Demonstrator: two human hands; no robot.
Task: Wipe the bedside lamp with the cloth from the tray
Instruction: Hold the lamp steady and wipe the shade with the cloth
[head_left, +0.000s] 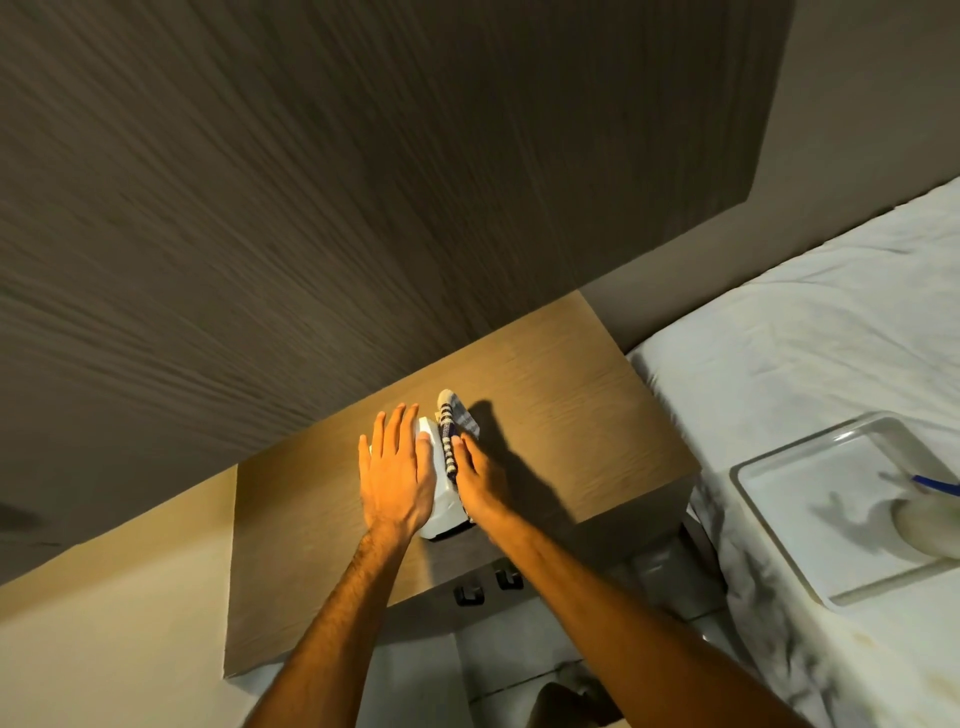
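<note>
A small white bedside lamp (441, 499) stands on the wooden bedside table (571, 395), seen from above. My left hand (397, 475) lies flat on the lamp's left side with fingers spread. My right hand (480, 480) presses a white cloth with dark blue stripes (449, 428) against the lamp's right side. The cloth sticks out beyond my fingertips toward the wall. A clear tray (769, 530) rests on the bed at the right.
A dark wood-grain wall panel (363, 182) rises behind the table. The white bed (805, 338) lies to the right. The tray holds a pale round object (924, 525) and a blue item (935, 486). Two dark drawer handles (488, 587) show below the tabletop.
</note>
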